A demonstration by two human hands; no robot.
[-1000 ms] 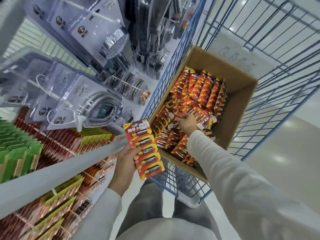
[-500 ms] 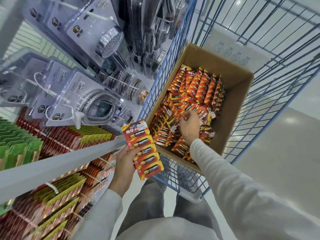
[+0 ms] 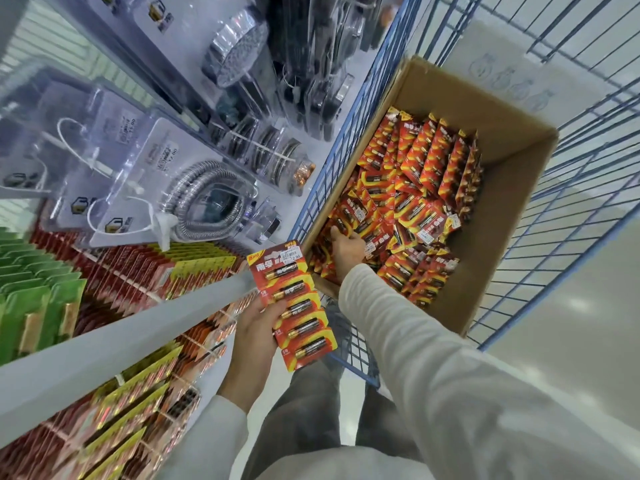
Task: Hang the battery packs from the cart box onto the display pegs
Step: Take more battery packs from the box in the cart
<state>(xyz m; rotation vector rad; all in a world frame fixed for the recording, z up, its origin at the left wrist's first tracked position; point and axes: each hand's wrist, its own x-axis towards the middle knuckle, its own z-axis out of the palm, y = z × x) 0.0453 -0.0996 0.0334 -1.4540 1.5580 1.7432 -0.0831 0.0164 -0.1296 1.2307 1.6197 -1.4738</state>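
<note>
A cardboard box (image 3: 498,216) stands in a blue wire cart (image 3: 585,181) and is full of red-and-orange battery packs (image 3: 426,161). My right hand (image 3: 346,245) reaches into the box's near left corner, its fingers curled round a battery pack (image 3: 348,216) lying there. My left hand (image 3: 258,332) grips a fanned stack of battery packs (image 3: 294,303) from below, just left of the cart. Rows of the same packs hang on display pegs (image 3: 145,271) at the left, under a grey shelf rail.
A grey shelf rail (image 3: 114,337) runs diagonally across the left. Above it hang clear blister packs with shower heads (image 3: 235,46) and a metal hose (image 3: 204,202). Green packs (image 3: 31,299) fill the far left. Pale floor lies at the right.
My right hand has moved from the middle of the box to its near left corner and closed on a pack there. My left hand keeps the stack, nearly still.
</note>
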